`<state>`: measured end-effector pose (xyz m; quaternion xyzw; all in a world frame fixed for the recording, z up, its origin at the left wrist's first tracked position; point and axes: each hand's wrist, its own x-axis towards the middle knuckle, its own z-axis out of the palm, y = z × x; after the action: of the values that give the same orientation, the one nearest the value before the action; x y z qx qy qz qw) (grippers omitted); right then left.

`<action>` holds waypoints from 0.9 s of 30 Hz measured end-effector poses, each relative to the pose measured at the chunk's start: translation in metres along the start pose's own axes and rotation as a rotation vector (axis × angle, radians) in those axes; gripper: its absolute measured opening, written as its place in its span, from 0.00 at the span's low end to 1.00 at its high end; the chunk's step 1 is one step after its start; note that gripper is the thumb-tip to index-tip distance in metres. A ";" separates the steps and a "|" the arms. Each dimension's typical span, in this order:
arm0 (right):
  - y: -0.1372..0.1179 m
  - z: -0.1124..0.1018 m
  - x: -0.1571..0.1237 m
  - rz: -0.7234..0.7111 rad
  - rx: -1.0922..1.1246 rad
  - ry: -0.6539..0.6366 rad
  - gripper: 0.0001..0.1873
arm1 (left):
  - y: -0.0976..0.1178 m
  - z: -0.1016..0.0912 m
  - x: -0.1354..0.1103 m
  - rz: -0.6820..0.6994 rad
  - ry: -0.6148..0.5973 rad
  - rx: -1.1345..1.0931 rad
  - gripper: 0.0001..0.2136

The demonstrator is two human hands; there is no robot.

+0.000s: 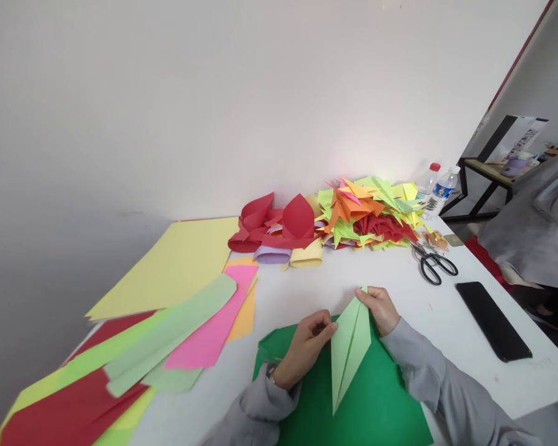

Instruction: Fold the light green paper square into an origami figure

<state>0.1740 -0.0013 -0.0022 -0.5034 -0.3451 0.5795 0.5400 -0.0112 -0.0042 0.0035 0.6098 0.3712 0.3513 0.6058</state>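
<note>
A light green sheet of paper (356, 345), folded into a long kite shape with a crease or seam down its middle, is held up between my hands. My left hand (307, 347) pinches its left corner between thumb and fingers. At the top tip, my right hand (379, 307) grips the paper with the thumb in front. Beneath them a dark green sheet (381, 402) lies on the white table, partly covered by my forearms.
Coloured paper strips (172, 334) and a yellow sheet (177, 266) cover the left side. Along the wall are red paper shapes (298, 218) and a pile of folded paper (367, 214). Scissors (431, 265), a black phone (491, 319) and bottles (441, 191) are on the right; a person (534, 217) sits beyond.
</note>
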 end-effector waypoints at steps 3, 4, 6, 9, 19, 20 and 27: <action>0.002 0.004 -0.004 0.010 -0.043 -0.054 0.27 | 0.002 0.003 0.000 0.011 -0.048 -0.011 0.19; 0.003 0.006 -0.007 0.008 -0.063 -0.078 0.27 | 0.002 0.005 0.000 0.018 -0.069 0.003 0.18; 0.005 0.010 -0.011 -0.029 -0.115 -0.120 0.25 | 0.002 0.009 0.001 0.035 -0.086 0.050 0.20; 0.008 0.011 -0.011 -0.066 -0.157 -0.122 0.23 | 0.000 0.011 0.003 0.045 -0.096 0.083 0.22; 0.006 0.002 0.000 0.006 -0.149 -0.184 0.30 | -0.006 0.009 -0.001 -0.057 0.026 -0.010 0.21; 0.006 0.004 -0.002 0.000 -0.175 -0.210 0.30 | -0.006 0.009 -0.001 -0.059 0.039 -0.014 0.21; 0.006 0.009 -0.015 -0.088 -0.422 -0.372 0.31 | -0.007 0.010 0.003 -0.082 0.120 -0.117 0.18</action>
<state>0.1621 -0.0159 -0.0018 -0.4743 -0.5727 0.5533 0.3753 -0.0016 -0.0066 -0.0038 0.5355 0.4101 0.3833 0.6310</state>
